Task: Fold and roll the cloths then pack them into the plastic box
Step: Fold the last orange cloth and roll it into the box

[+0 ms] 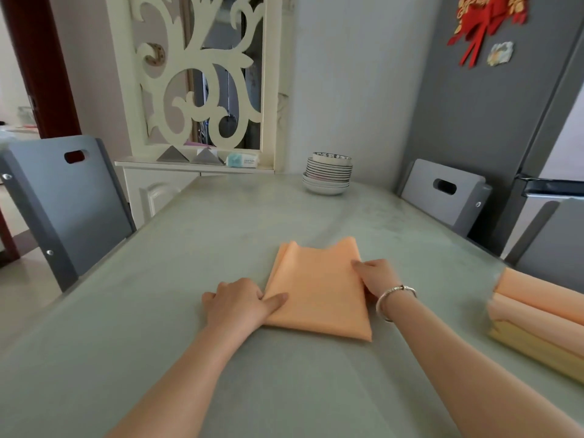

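A folded orange cloth (316,286) lies flat on the grey-green table (189,248) in front of me. My left hand (237,301) pinches its near left edge, thumb on top of the fabric. My right hand (376,276), with a bracelet on the wrist, grips the cloth's right edge, fingers curled at the fold. At the right edge of the view lie rolled cloths (537,314), orange ones above a yellow one, behind a translucent wall that may be the plastic box.
A stack of white bowls and plates (328,175) stands at the table's far end by the wall. Grey chairs flank the table, one on the left (66,200) and one on the right (448,191). A fridge (537,153) stands at the far right.
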Tool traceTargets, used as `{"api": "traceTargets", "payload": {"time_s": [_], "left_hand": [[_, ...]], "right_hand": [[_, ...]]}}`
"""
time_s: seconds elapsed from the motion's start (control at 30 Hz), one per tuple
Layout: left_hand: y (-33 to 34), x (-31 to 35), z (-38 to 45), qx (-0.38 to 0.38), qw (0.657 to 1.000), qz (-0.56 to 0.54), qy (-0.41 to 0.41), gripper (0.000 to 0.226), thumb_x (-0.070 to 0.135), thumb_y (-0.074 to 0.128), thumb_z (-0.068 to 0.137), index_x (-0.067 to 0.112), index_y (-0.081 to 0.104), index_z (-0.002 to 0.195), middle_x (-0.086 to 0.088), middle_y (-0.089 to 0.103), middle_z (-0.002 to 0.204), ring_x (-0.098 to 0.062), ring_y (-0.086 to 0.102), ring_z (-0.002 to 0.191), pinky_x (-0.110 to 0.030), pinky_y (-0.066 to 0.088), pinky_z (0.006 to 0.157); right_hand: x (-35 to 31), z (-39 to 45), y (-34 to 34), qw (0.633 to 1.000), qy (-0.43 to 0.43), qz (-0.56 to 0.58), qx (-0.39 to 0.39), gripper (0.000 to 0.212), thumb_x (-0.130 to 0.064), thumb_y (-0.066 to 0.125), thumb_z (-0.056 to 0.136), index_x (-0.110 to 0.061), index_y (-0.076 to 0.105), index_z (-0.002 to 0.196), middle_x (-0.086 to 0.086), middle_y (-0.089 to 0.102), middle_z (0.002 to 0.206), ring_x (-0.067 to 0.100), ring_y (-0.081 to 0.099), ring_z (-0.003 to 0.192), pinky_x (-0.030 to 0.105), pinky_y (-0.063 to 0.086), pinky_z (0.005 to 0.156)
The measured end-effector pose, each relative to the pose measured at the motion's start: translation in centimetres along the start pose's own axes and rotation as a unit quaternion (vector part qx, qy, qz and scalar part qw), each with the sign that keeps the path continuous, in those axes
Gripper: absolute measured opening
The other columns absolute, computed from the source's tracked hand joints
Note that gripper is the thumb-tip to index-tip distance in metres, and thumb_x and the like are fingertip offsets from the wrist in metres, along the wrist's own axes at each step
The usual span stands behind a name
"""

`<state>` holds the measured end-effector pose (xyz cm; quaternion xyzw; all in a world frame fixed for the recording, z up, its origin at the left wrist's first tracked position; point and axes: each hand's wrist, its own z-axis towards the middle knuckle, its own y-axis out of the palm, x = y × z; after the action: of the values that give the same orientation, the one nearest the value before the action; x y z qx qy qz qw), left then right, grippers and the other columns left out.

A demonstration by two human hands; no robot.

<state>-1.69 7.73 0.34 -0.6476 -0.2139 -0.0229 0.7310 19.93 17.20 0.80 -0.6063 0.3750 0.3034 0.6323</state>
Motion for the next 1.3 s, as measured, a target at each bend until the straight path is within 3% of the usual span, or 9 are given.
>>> {"api": "traceTargets", "payload": {"time_s": [0.1, 0.37, 0.53, 0.63, 0.77, 0.9, 1.0, 1.13, 1.3], "left_hand": [[0.2, 0.0, 0.1, 0.008, 1.000, -0.009, 0.000, 0.056, 0.064, 0.041, 0.088, 0.018, 0.049, 0.057, 0.003, 0.055, 0.074, -0.026, 0.050, 0.110, -0.037, 0.031, 0.090], [0.0, 0.0, -0.9, -0.022, 0.997, -0.064, -0.020, 0.042, 0.045, 0.046, 0.089, 0.019, 0.048, 0.057, 0.007, 0.052, 0.069, -0.023, 0.040, 0.113, -0.034, 0.025, 0.083], [0.4, 0.1, -1.8, 0.029, 0.999, -0.035, -0.014, 0.047, 0.048, 0.045, 0.090, 0.017, 0.045, 0.055, 0.006, 0.047, 0.065, -0.025, 0.041, 0.111, -0.035, 0.026, 0.082], [0.8, 0.1, -2.3, 0.074, 0.997, -0.015, -0.002, 0.048, 0.047, 0.043, 0.092, 0.016, 0.041, 0.055, 0.005, 0.045, 0.063, -0.025, 0.043, 0.105, -0.035, 0.028, 0.082], [1.1, 0.2, -2.5, 0.094, 0.995, 0.016, -0.002, 0.043, 0.047, 0.039, 0.094, 0.017, 0.050, 0.064, -0.001, 0.061, 0.080, -0.026, 0.046, 0.104, -0.036, 0.031, 0.087], [0.8, 0.4, -2.5, 0.083, 0.995, 0.061, -0.006, 0.040, 0.048, 0.037, 0.095, 0.019, 0.062, 0.082, -0.004, 0.066, 0.097, -0.026, 0.047, 0.107, -0.036, 0.030, 0.086], [0.5, 0.8, -3.1, 0.080, 0.993, 0.081, -0.015, 0.040, 0.048, 0.036, 0.095, 0.018, 0.063, 0.088, -0.005, 0.066, 0.102, -0.027, 0.048, 0.109, -0.037, 0.031, 0.087], [-0.4, 0.3, -4.8, 0.082, 0.989, 0.121, -0.034, 0.042, 0.048, 0.035, 0.094, 0.016, 0.063, 0.101, -0.007, 0.065, 0.111, -0.028, 0.047, 0.113, -0.038, 0.030, 0.093], [-0.8, -2.4, -7.7, 0.135, 0.987, 0.089, -0.011, 0.035, 0.050, 0.048, 0.089, 0.017, 0.055, 0.101, -0.005, 0.059, 0.109, -0.030, 0.050, 0.107, -0.038, 0.032, 0.088]], "right_hand": [[-0.4, 0.4, -0.3, 0.999, 0.039, -0.006, -0.020, 0.029, -0.017, 0.055, 0.088, -0.008, 0.046, 0.062, 0.007, 0.048, 0.056, 0.023, 0.048, 0.051, 0.032, 0.047, 0.053], [-0.4, -0.6, 0.5, 0.987, -0.030, -0.155, 0.037, 0.040, -0.003, 0.048, 0.081, -0.020, 0.026, 0.052, 0.002, 0.026, 0.054, 0.020, 0.021, 0.052, 0.029, 0.015, 0.049], [-0.7, -1.3, 1.5, 0.978, -0.022, -0.193, 0.071, 0.030, -0.006, 0.043, 0.086, -0.016, 0.035, 0.059, 0.003, 0.038, 0.058, 0.027, 0.039, 0.060, 0.029, 0.023, 0.049], [-1.1, -2.6, 1.8, 0.962, -0.054, -0.256, 0.079, 0.007, -0.011, 0.043, 0.091, -0.009, 0.046, 0.096, 0.009, 0.054, 0.092, 0.035, 0.057, 0.092, 0.031, 0.036, 0.066], [-1.2, -5.5, 0.9, 0.912, -0.190, -0.358, 0.062, 0.044, -0.025, 0.054, 0.088, -0.014, 0.038, 0.127, 0.006, 0.041, 0.124, 0.029, 0.042, 0.114, 0.035, 0.041, 0.088], [-0.6, -9.8, -0.4, 0.906, -0.286, -0.309, -0.053, 0.025, -0.042, 0.056, 0.084, -0.031, 0.057, 0.106, -0.011, 0.048, 0.103, 0.013, 0.043, 0.107, 0.029, 0.035, 0.092], [0.8, -11.9, -1.4, 0.910, -0.285, -0.266, -0.139, 0.027, -0.033, 0.063, 0.080, -0.029, 0.057, 0.106, -0.010, 0.051, 0.103, 0.011, 0.048, 0.102, 0.024, 0.036, 0.090], [2.0, -12.7, -2.3, 0.918, -0.299, -0.238, -0.105, 0.028, -0.005, 0.054, 0.080, -0.018, 0.060, 0.104, -0.005, 0.052, 0.102, 0.016, 0.054, 0.098, 0.020, 0.039, 0.082], [2.4, -13.7, -1.5, 0.908, -0.326, -0.256, -0.061, 0.026, -0.004, 0.051, 0.081, -0.021, 0.059, 0.097, -0.005, 0.058, 0.103, 0.020, 0.058, 0.095, 0.036, 0.048, 0.083]]}}
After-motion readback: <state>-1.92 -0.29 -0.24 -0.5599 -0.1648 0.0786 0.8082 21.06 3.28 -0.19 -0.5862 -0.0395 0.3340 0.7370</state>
